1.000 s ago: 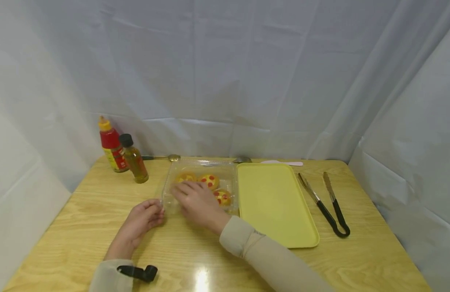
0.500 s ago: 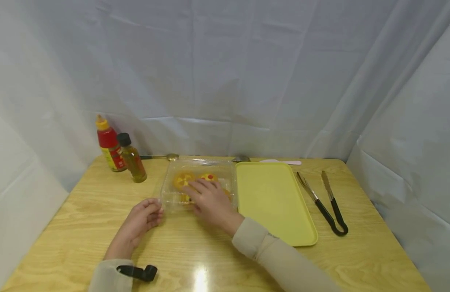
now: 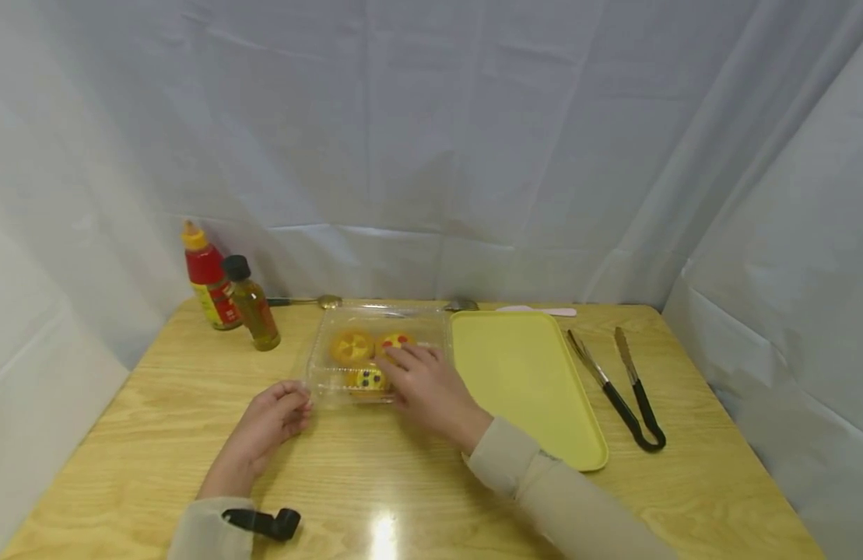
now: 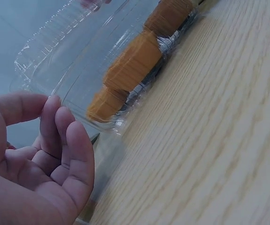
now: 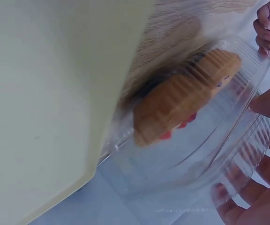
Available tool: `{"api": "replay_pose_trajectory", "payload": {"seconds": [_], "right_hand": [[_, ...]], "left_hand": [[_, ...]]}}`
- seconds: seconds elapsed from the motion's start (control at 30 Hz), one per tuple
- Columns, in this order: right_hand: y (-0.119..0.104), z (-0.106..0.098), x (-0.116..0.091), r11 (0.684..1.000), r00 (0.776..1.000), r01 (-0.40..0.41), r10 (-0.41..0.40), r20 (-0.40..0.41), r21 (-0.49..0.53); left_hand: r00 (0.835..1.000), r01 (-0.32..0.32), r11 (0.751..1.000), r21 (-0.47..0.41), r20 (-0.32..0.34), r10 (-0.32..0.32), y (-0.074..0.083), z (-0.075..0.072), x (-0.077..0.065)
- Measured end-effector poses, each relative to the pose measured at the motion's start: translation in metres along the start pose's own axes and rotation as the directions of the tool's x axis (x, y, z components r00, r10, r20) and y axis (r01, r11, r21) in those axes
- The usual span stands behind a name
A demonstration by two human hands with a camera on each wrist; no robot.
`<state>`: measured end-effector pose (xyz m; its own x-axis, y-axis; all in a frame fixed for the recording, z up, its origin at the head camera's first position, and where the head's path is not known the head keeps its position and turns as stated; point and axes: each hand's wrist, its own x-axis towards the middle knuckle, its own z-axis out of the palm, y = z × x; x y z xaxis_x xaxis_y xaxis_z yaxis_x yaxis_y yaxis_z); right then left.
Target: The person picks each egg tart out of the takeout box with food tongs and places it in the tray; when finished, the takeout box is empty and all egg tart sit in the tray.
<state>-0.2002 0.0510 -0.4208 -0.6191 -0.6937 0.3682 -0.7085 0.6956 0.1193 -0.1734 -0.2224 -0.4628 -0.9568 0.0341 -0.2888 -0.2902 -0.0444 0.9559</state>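
Observation:
A clear plastic clamshell container lies in the middle of the table, its lid down over several small pizza-like pastries. Through the plastic show a yellow pastry, a red-dotted one and a blue-dotted one; my right hand covers part of the contents. Thumb and forefinger of my left hand pinch the container's front left edge, clearly seen in the left wrist view. My right hand rests on the right front of the lid, fingers spread; in the right wrist view its fingertips touch the ribbed plastic.
Right of the container is a yellow tray, then black-handled tongs. A red sauce bottle and an oil bottle stand back left. Spoons and a pink utensil lie along the back edge.
My right hand has slid rightward across the container, uncovering the yellow and blue-dotted pastries on the left. My left hand keeps its pinch in the same spot.

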Motion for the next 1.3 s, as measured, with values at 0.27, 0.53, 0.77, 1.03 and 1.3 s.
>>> {"api": "replay_pose_trajectory", "payload": {"seconds": [0.27,0.53,0.77,1.03,1.3], "right_hand": [[0.013,-0.002,-0.02,0.999,0.997,0.013,-0.016,-0.08,-0.047],[0.029,0.002,-0.03,0.999,0.985,0.015,-0.01,-0.171,0.032],[0.036,0.003,-0.037,0.998,0.987,0.012,-0.001,-0.159,0.066],[0.033,0.002,-0.037,0.998,0.994,0.018,-0.025,-0.108,-0.065],[0.033,0.0,-0.036,0.993,0.986,0.006,-0.026,-0.167,-0.119]], "left_hand": [[1.0,0.001,1.0,0.01,0.014,-0.001,0.0,0.0,0.0],[0.999,-0.017,1.0,0.024,0.052,0.016,0.002,-0.002,-0.001],[0.998,-0.012,0.998,0.058,0.066,0.008,0.004,-0.003,-0.001],[0.996,-0.006,0.998,0.07,0.091,0.0,0.005,-0.005,-0.001],[0.993,-0.023,0.997,0.071,0.119,0.014,0.004,-0.005,-0.001]]}}
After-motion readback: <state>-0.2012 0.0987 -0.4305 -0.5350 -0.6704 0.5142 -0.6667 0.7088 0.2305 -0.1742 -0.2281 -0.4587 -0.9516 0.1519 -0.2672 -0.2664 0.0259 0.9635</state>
